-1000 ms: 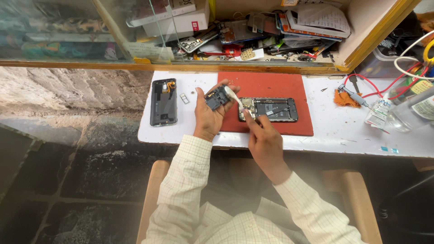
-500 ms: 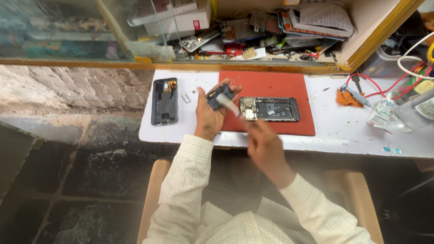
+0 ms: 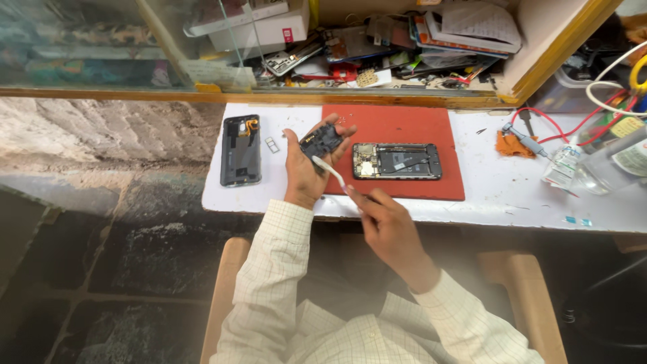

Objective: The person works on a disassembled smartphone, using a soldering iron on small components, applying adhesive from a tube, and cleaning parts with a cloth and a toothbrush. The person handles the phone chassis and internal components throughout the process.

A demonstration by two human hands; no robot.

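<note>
One small black phone part [image 3: 321, 140] sits cupped in the left hand [image 3: 304, 168], over the red mat [image 3: 397, 128] at its 9 o'clock edge. Right hand [image 3: 384, 226] pinches a white tool [image 3: 330, 172] against it. Looks like prying; next needs gentle leverage. Opened phone [image 3: 397, 162] at 3 o'clock.

A phone repair stall: opened phone [image 3: 397, 161] on red mat [image 3: 404, 128], cluttered glass counter [image 3: 202, 47].
</note>
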